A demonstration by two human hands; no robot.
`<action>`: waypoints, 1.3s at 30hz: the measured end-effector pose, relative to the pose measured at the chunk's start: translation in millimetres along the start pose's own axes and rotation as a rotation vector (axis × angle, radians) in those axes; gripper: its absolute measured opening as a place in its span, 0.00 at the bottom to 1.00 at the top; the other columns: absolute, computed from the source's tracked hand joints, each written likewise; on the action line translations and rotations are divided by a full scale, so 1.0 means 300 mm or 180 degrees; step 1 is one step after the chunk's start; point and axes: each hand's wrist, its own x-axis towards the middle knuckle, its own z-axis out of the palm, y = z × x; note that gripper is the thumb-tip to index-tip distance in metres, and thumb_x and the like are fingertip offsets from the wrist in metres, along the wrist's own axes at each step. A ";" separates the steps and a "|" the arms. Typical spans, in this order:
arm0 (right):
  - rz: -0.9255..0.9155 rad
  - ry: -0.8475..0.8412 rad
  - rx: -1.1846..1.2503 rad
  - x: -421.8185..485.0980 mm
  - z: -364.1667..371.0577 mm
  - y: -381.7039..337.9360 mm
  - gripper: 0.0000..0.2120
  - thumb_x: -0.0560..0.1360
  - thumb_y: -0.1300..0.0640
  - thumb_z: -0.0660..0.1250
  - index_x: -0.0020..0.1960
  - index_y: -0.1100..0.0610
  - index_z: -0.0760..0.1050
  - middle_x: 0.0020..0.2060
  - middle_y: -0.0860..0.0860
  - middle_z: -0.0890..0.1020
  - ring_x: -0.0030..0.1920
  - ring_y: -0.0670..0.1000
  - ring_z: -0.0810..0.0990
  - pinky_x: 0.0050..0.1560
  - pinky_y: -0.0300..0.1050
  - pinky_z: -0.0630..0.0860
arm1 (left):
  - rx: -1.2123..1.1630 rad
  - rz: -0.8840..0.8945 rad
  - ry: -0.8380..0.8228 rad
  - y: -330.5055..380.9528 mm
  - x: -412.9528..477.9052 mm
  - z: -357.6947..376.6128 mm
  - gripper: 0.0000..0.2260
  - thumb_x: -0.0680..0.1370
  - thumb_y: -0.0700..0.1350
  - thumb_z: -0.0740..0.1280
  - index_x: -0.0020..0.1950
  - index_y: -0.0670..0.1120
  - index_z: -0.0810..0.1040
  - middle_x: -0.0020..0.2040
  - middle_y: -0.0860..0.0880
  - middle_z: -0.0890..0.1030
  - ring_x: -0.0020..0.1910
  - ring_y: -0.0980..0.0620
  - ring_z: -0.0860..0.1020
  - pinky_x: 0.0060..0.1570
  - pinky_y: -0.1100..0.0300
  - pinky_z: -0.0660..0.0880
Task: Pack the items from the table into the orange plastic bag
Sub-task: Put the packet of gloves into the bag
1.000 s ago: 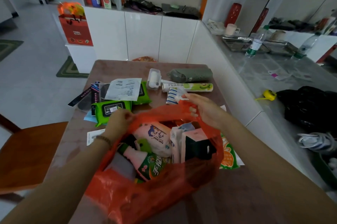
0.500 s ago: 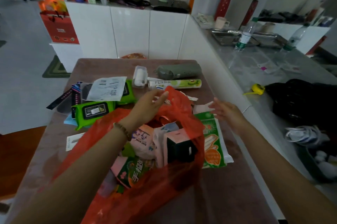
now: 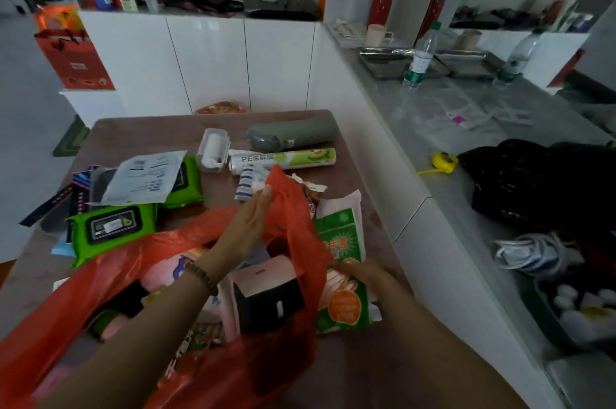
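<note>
Head cam, looks fwd-down, close over table [image 3: 333, 372].

Translucent orange plastic bag [image 3: 293, 242] — mouth open, packets inside — beside a green-and-white packet [image 3: 343, 242] on the table.

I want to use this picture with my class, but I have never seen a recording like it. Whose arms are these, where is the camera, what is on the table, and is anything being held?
No machine here: the arms belong to a person wearing a wide-angle camera on the head, so you look forward and down as they do.

The left hand holds up the rim of an orange plastic bag, keeping it open. Inside is a pink and black box among other packets. The right hand rests on a green and white packet lying beside the bag; whether it grips it is unclear.

On the brown table also lie two green wipe packs, a white printed sheet, a lint roller, a roll of cling film and a grey-green roll.
</note>
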 end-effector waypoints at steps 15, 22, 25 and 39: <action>-0.1412 0.0672 0.0828 -0.449 -0.231 -0.164 0.21 0.66 0.59 0.76 0.58 0.58 0.77 0.47 0.59 0.85 0.43 0.57 0.85 0.45 0.52 0.82 | 0.0435 0.0265 0.0219 0.065 -0.190 -0.129 0.15 0.80 0.56 0.48 0.61 0.56 0.69 0.58 0.56 0.72 0.55 0.66 0.72 0.53 0.74 0.64; -0.1759 -0.0439 0.1193 -0.867 -0.059 -0.311 0.12 0.66 0.54 0.70 0.48 0.55 0.82 0.41 0.55 0.87 0.37 0.53 0.86 0.37 0.45 0.82 | 0.3117 -0.0122 0.0092 -0.077 -0.409 -0.479 0.34 0.70 0.61 0.68 0.73 0.50 0.63 0.71 0.46 0.69 0.69 0.44 0.67 0.68 0.48 0.65; -0.1524 -0.1041 0.1064 -0.968 0.089 -0.302 0.13 0.58 0.51 0.77 0.40 0.56 0.85 0.37 0.55 0.87 0.34 0.52 0.85 0.35 0.43 0.81 | 0.3390 -0.0831 -0.0141 -0.143 -0.559 -0.586 0.40 0.69 0.61 0.70 0.75 0.51 0.56 0.71 0.45 0.66 0.69 0.44 0.67 0.65 0.51 0.67; 0.0398 -0.1792 -0.0485 -0.836 0.436 -0.088 0.26 0.53 0.55 0.83 0.49 0.61 0.84 0.49 0.58 0.85 0.45 0.55 0.85 0.52 0.50 0.80 | 0.1435 -0.0440 0.1204 -0.195 -0.717 -0.693 0.12 0.80 0.44 0.60 0.40 0.42 0.78 0.32 0.45 0.75 0.29 0.52 0.70 0.27 0.65 0.61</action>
